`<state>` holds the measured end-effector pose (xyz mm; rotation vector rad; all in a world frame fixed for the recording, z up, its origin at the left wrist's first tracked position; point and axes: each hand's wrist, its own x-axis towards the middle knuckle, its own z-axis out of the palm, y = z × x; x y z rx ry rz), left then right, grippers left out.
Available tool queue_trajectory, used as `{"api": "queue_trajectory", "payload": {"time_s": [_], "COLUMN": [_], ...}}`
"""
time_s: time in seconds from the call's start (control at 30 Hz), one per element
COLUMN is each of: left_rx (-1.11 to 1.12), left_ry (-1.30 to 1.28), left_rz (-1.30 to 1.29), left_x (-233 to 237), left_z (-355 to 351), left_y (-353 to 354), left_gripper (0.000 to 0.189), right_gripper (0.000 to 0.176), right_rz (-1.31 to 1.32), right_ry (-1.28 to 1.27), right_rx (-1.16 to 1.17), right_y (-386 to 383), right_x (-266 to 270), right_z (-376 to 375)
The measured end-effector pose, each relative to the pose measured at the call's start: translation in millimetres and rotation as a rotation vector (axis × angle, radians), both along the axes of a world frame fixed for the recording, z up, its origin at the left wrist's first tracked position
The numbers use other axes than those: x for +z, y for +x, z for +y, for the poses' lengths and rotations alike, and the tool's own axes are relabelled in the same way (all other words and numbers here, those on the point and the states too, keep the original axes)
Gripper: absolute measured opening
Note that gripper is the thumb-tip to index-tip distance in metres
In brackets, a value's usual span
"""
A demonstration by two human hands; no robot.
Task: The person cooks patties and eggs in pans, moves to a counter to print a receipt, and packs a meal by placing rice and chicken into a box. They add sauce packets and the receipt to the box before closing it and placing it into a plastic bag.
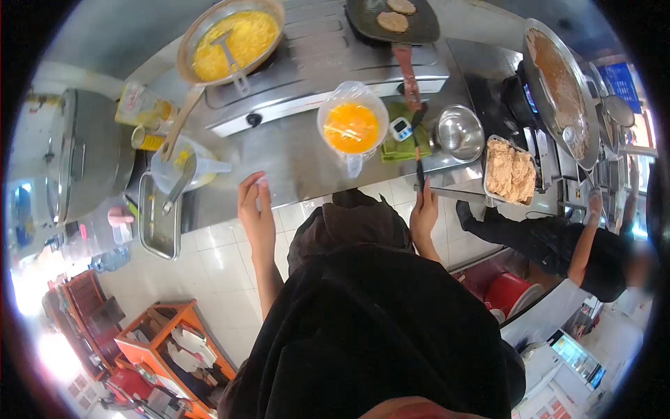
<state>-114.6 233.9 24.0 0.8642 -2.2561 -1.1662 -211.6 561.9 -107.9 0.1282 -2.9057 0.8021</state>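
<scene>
My left hand [257,206] is over the counter's front edge, fingers stretched and apart, with nothing in it. On the right, my right hand [423,213] closes its fingertips at the handle end of a black-headed spatula [419,143], which crosses a folded green cloth [399,148]. A small white and blue digital timer [400,129] sits on that cloth. Between my hands, farther in, stands a clear measuring jug [354,165] of beaten egg [351,128]. To the right of the cloth is an empty steel bowl [460,133].
Behind, on the stove [314,52], are a pan of scrambled egg [241,45] and a dark pan with two patties [393,21]. A tray of raw minced mixture [508,171] is at right, near a large wok [558,84]. A co-worker [558,244] stands at far right.
</scene>
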Motion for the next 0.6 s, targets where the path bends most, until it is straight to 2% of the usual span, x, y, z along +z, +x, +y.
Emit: {"api": "queue_trajectory", "payload": {"time_s": [0.03,0.07,0.1,0.13,0.17,0.2,0.23,0.27,0.3,0.33,0.37,0.43,0.47,0.53,0.57,0.6], "left_rx": [-0.058,-0.089,-0.065,-0.205,-0.338,-0.299,-0.395,-0.49,-0.488,-0.617,-0.59,-0.528,-0.509,-0.348,-0.398,-0.506], "left_ry": [-0.055,0.05,0.045,0.034,0.023,0.018,0.108,0.198,0.347,0.427,0.422,0.495,0.485,0.765,0.73,0.753], "left_rz": [0.016,-0.044,-0.036,-0.044,-0.055,-0.051,-0.152,-0.25,-0.386,-0.571,-0.567,-0.618,-0.617,-0.576,-0.526,-0.514], "left_x": [1.3,10.1,5.9,-5.3,-15.1,-22.0,-27.5,-28.8,-22.1,-42.6,-39.7,-33.1,-33.2,-36.8,-42.8,-68.8], "left_z": [-2.5,-2.6,-8.1,-13.7,-17.7,-19.0,-17.9,-17.1,-15.1,-20.3,-20.3,-14.4,-18.4,-31.7,-40.4,-55.7], "left_y": [11.3,23.5,40.2,59.7,81.1,103.9,128.7,152.3,173.2,200.6,224.3,263.1,280.1,313.2,326.5,341.1], "left_gripper": [0.019,0.017,0.017,0.017,0.018,0.018,0.02,0.022,0.023,0.037,0.037,0.044,0.044,0.051,0.052,0.053], "right_gripper": [0.056,0.056,0.06,0.065,0.065,0.065,0.065,0.065,0.066,0.066,0.065,0.059,0.051,0.037,0.031,0.025], "right_rz": [0.073,0.079,0.023,-0.034,-0.029,-0.008,0.009,0.037,0.071,0.021,-0.032,0.09,0.139,0.195,0.206,0.098], "right_ry": [0.044,0.038,0.085,0.134,0.131,0.05,-0.035,0.086,0.204,0.235,0.267,0.564,0.517,0.406,0.337,0.752], "right_rx": [-0.013,0.008,-0.057,-0.12,-0.088,-0.109,-0.126,-0.159,-0.195,-0.229,-0.268,-0.409,-0.476,-0.584,-0.615,-0.279], "right_y": [-9.0,-19.3,-30.1,-37.1,-42.8,-51.2,-58.2,-66.7,-76.6,-79.2,-76.4,-60.6,-49.2,-19.9,-1.1,37.6], "right_x": [-15.5,-26.7,-36.6,-46.0,-56.0,-66.9,-79.4,-96.1,-107.2,-103.9,-98.1,-91.6,-84.3,-85.6,-94.8,-69.7], "right_z": [-8.6,-17.6,-25.9,-32.2,-35.8,-39.5,-43.0,-42.2,-42.8,-48.1,-53.9,-69.0,-75.1,-73.3,-73.4,-86.0]}}
